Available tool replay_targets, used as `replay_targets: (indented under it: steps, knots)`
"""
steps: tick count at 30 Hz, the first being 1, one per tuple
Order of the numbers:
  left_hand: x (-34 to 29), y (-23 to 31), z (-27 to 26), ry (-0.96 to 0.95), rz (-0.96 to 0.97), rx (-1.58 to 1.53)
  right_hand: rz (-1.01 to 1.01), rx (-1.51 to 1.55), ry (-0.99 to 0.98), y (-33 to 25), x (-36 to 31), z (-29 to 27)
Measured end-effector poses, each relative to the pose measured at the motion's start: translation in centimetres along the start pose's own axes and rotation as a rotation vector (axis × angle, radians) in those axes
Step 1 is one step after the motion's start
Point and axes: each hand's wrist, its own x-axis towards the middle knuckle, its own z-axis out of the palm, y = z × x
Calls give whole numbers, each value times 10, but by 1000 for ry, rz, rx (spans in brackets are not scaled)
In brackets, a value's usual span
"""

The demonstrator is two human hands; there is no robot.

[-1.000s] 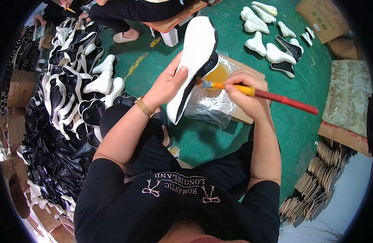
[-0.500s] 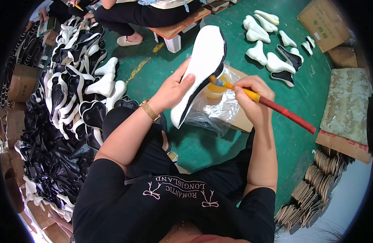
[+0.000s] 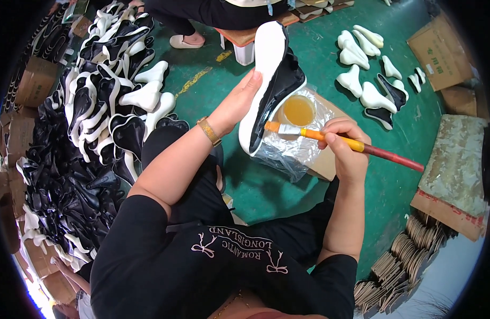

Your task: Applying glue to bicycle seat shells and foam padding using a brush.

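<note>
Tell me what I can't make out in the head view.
In the head view:
Left hand: most fingers, hidden behind the white-and-black piece.
Brush: part of the handle, covered by the right hand.
Seated co-worker: upper body, cut off by the top edge.

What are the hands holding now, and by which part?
Left hand: the white-and-black piece, by its white left edge, around mid-length. Right hand: the brush, by its handle's yellow part.

- Black shirt (image 3: pixel 218 276): pale lettering (image 3: pixel 245 242), upside down, between two bows (image 3: pixel 277 266).
- Brown box (image 3: pixel 442 40), upper right: green characters (image 3: pixel 437 57), white label (image 3: pixel 429 69).
- Cardboard (image 3: pixel 431 202) at the right: red print (image 3: pixel 463 215) along its edge.
</note>
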Motion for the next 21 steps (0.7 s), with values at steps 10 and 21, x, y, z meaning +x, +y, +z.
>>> replay_targets:
  steps: [10,21]
  knots:
    - [-4,6,8,-12,192,94,-431,-657,-95,-5,4,27]
    - [-8,16,12,0,242,154,-262,-545,-187,-17,-1,33]
